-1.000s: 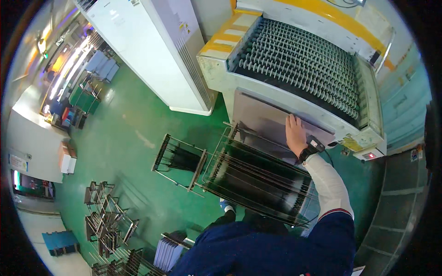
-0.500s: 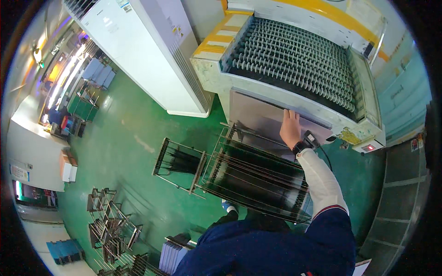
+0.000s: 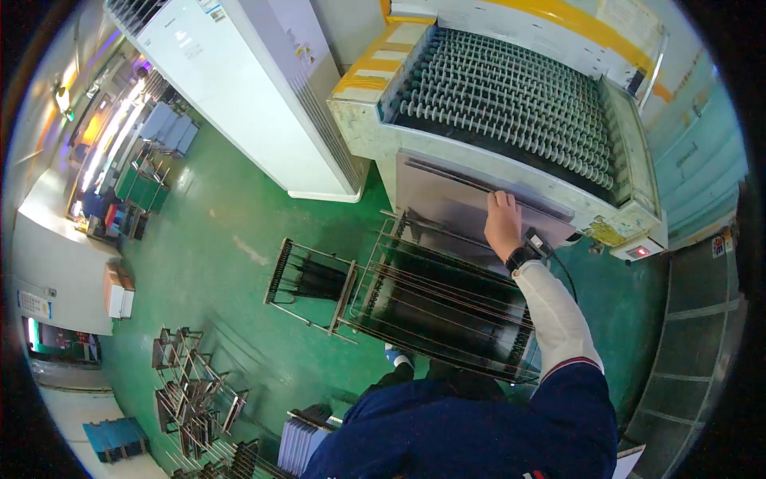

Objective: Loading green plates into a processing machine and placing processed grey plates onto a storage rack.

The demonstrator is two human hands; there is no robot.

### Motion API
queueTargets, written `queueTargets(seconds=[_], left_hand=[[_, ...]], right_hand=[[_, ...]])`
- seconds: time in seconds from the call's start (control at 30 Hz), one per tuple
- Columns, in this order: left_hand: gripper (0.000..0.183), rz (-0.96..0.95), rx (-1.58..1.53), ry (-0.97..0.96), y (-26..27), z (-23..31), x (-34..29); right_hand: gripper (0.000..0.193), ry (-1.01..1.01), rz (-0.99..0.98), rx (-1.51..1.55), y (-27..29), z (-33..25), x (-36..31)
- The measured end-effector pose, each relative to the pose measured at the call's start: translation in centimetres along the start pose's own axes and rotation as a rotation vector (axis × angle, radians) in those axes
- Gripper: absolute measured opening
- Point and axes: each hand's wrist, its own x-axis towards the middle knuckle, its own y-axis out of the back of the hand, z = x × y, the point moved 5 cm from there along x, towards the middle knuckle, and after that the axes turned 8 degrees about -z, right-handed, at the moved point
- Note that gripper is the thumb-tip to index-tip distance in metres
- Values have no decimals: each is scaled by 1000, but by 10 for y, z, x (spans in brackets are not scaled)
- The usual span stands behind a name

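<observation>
One grey panel [image 3: 439, 195], upright before the roller machine [image 3: 511, 108], appears to show a wider top-edge gap than before, suggesting separation, as my right hand [image 3: 503, 227] pinches that edge, left hand outside my view.

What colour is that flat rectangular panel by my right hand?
The flat rectangular panel at your right hand is pinkish grey, best seen in the head view.

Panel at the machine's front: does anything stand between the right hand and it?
Nothing visible does: the right hand is at the panel's top edge. Lower down, the rack stands in front and hides the panel's bottom; the forearm passes over the rack's right end.
</observation>
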Motion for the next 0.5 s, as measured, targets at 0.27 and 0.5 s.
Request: queueTargets(seconds=[0.27, 0.5], left_hand=[[37, 52, -22, -12, 7, 6, 0], [38, 127, -61, -46, 14, 14, 6]], right_hand=[[21, -53, 65, 245, -34, 25, 15], [20, -51, -70, 199, 4, 47, 43]])
